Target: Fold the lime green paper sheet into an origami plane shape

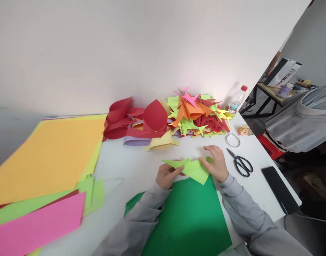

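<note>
A folded piece of light green paper [197,171] with pointed ends is held between my hands above the table. My left hand [168,175] pinches its left part, thumb on top and fingers beneath. At the right end, my right hand [216,164] grips the paper with the thumb against its face; the index finger is raised off it. Some of the fingers behind the paper are hidden. A large dark green sheet [189,217] lies just below, partly covered by my left sleeve.
Folded paper shapes [191,112] are heaped by the wall, beside red paper loops [120,119]. Large orange sheets [56,153] and a pink sheet [43,224] lie left. Scissors [242,165], a tape roll [232,140], a phone [280,189] and a bottle [236,101] are right.
</note>
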Motion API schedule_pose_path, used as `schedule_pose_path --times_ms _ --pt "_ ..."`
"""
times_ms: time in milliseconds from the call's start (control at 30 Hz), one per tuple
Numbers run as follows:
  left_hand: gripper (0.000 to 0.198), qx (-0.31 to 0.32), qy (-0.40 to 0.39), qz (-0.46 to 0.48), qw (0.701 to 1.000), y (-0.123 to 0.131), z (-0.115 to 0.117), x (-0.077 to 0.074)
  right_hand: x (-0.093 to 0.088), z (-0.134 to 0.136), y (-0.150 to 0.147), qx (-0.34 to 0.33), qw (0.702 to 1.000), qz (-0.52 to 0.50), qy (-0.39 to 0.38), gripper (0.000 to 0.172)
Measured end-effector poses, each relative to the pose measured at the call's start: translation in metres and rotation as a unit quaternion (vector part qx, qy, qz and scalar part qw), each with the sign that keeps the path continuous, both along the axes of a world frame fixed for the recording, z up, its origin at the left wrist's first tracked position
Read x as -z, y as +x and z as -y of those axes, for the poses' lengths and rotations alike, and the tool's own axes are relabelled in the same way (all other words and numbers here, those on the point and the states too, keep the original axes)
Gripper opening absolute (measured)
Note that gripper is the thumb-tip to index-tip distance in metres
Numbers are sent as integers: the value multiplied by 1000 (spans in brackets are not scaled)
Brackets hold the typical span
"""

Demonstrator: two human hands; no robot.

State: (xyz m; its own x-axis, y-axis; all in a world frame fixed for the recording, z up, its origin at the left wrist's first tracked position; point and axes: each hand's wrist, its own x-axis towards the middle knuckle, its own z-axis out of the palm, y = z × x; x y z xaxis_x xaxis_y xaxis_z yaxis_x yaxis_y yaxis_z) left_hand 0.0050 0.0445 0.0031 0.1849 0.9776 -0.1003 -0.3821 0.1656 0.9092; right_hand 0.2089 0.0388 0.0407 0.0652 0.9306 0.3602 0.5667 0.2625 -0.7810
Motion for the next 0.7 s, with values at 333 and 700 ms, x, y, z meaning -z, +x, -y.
schedule_pose_path --times_ms 333,700 --pt "11 115 46 -31 992 5 6 -13 4 7 -10 -199 972 70 -100 43" --pt "17 72 50 -49 995 1 3 -8 1 7 -5 -211 949 -31 -234 46"
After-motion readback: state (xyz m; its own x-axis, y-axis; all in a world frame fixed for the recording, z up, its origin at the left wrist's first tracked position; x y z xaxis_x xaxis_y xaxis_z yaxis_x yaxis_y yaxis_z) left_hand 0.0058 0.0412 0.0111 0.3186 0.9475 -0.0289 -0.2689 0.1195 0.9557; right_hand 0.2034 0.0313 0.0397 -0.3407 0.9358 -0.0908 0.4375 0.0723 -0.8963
